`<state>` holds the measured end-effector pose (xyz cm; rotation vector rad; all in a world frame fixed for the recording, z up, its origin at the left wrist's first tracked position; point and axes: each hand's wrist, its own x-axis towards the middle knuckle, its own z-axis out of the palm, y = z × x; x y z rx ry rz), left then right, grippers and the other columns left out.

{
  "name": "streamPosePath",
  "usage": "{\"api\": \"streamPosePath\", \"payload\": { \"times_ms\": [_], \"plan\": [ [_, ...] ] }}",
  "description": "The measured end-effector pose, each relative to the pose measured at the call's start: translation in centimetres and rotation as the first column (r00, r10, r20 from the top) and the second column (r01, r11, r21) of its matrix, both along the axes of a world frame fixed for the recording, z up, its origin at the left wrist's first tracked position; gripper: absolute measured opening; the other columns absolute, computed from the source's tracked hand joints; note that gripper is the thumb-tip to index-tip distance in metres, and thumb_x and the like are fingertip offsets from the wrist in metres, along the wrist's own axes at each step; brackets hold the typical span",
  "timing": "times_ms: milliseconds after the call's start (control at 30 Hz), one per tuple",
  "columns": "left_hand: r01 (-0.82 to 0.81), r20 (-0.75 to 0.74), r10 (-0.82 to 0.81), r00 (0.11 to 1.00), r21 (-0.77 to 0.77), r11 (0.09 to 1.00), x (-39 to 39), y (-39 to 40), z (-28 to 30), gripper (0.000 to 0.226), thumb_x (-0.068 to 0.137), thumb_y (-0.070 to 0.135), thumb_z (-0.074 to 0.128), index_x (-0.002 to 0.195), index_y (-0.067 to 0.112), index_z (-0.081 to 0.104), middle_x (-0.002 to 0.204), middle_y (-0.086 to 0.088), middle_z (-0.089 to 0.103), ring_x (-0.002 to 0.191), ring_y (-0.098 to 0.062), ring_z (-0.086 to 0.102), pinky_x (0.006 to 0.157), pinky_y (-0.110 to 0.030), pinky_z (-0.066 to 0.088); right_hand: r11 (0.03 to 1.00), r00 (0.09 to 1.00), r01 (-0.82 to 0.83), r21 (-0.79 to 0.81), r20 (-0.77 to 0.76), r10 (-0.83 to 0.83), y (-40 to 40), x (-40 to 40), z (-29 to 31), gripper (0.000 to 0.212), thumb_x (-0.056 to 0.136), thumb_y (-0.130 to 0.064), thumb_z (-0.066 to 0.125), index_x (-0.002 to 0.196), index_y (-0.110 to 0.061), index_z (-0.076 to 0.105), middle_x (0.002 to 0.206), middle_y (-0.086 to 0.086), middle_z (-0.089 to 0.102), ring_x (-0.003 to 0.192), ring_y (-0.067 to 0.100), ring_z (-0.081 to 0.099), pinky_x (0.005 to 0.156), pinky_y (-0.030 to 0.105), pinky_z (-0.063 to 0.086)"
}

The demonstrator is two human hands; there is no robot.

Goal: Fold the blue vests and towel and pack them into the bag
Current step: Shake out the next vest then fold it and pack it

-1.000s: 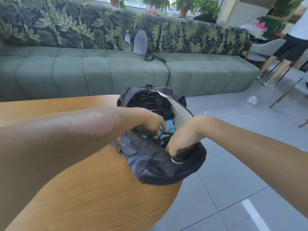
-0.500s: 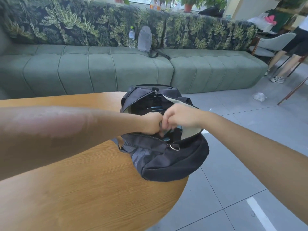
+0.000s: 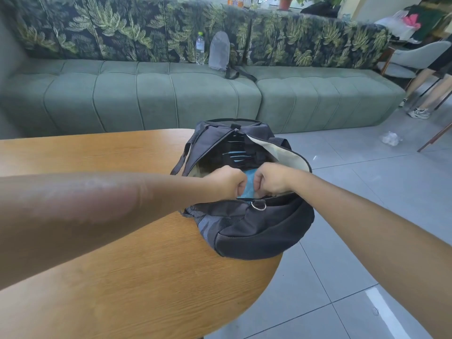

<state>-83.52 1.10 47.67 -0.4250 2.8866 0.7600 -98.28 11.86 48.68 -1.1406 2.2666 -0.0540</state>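
Left hand [image 3: 226, 181]: fingers curled, pinching the left edge of a blue mesh fabric [image 3: 247, 189] over the bag's mouth. Right hand [image 3: 271, 179]: fingers curled likewise, gripping the right edge of the same fabric, knuckles nearly meeting those of the left.

Blue mesh fabric: one piece, bunched between both fists, its lower part inside the opening; whether vest or towel could not be told.

Black bag [image 3: 252, 228]: unzipped, mouth upward, lay at 3 o'clock on the table, its near right end overhanging the rim. Pale lining [image 3: 281, 152] showed on the flap at 1 o'clock of the hands. A metal ring [image 3: 258, 206] sat on the near lip, just below the hands.

Wooden table [image 3: 122, 277]: rounded edge, light grain.

Green sofa [image 3: 171, 94]: at 12 o'clock, leaf-print backrest. On its seat stood a water bottle [image 3: 200, 48], with a grey sling bag [image 3: 219, 51] just beside it.

Grey chair [image 3: 415, 57]: at 2 o'clock, a standing person's legs [image 3: 430, 94] near it.

Crumpled plastic [image 3: 390, 138]: on the tiled floor, at 2 o'clock.
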Motion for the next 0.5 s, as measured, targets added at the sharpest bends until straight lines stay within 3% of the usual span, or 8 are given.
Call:
{"api": "streamPosePath", "payload": {
  "times_ms": [133, 233, 300, 333, 433, 500],
  "plan": [
    [0.076, 0.118, -0.064, 0.991, -0.093, 0.993, -0.5, -0.1, -1.2, 0.013, 0.100, 0.013, 0.056, 0.097, 0.019, 0.067, 0.086, 0.003, 0.057, 0.086, -0.017, 0.052, 0.076, -0.025, 0.040, 0.996, 0.997, -0.050, 0.079, -0.056, 0.054, 0.1, 0.8, -0.3, 0.018, 0.087, -0.015, 0.078, 0.094, -0.020, 0.063, 0.083, -0.006, 0.060, 0.068, 0.014, 0.053, 0.062, 0.025, 0.045],
    [0.072, 0.155, -0.050, 0.987, -0.140, 0.988, -1.1, 0.1, -1.7, 0.016, 0.102, 0.013, 0.052, 0.090, 0.022, 0.057, 0.075, 0.006, 0.044, 0.089, -0.018, 0.050, 0.071, -0.025, 0.036, 0.992, 0.994, -0.061, 0.115, -0.084, 0.071, -0.1, 1.4, 0.0, 0.025, 0.093, -0.014, 0.069, 0.114, -0.021, 0.057, 0.086, -0.005, 0.051, 0.071, 0.018, 0.050, 0.060, 0.028, 0.043],
    [0.036, 0.216, 0.000, 0.976, -0.163, 0.986, -1.4, 0.6, -1.9, 0.018, 0.102, 0.008, 0.048, 0.098, 0.016, 0.063, 0.077, 0.005, 0.045, 0.094, -0.022, 0.053, 0.062, -0.027, 0.037, 0.989, 0.998, -0.037, 0.145, -0.045, 0.044, -0.4, 1.4, 0.1, 0.032, 0.094, -0.009, 0.062, 0.121, -0.024, 0.053, 0.092, 0.001, 0.056, 0.071, 0.021, 0.053, 0.057, 0.028, 0.044],
    [0.023, 0.262, 0.021, 0.965, -0.163, 0.986, -1.6, 0.8, -1.8, 0.022, 0.102, 0.006, 0.047, 0.110, 0.009, 0.067, 0.085, 0.001, 0.053, 0.100, -0.025, 0.058, 0.065, -0.026, 0.040, 0.987, 1.000, -0.021, 0.159, -0.020, 0.024, -0.4, 1.3, 0.1, 0.035, 0.094, -0.008, 0.061, 0.123, -0.025, 0.052, 0.096, 0.004, 0.058, 0.074, 0.024, 0.055, 0.059, 0.031, 0.046],
    [0.044, 0.339, 0.025, 0.940, -0.195, 0.980, -1.8, 1.3, -1.6, 0.033, 0.104, 0.009, 0.044, 0.130, 0.003, 0.063, 0.127, -0.009, 0.063, 0.123, -0.030, 0.059, 0.094, -0.033, 0.047, 0.979, 1.000, 0.009, 0.205, 0.021, -0.013, -0.8, 0.9, -0.3, 0.040, 0.094, -0.008, 0.062, 0.126, -0.030, 0.048, 0.094, 0.006, 0.059, 0.076, 0.024, 0.055, 0.060, 0.031, 0.048],
    [-0.001, 0.345, 0.063, 0.937, -0.177, 0.984, -2.0, 1.0, -1.9, 0.033, 0.105, 0.012, 0.045, 0.132, 0.002, 0.060, 0.116, -0.009, 0.064, 0.124, -0.031, 0.058, 0.099, -0.034, 0.045, 0.971, 0.999, 0.019, 0.240, 0.028, -0.026, -1.2, 0.8, -0.4, 0.043, 0.095, -0.007, 0.058, 0.128, -0.032, 0.046, 0.096, 0.007, 0.059, 0.078, 0.024, 0.054, 0.059, 0.029, 0.046]
  ]
}}
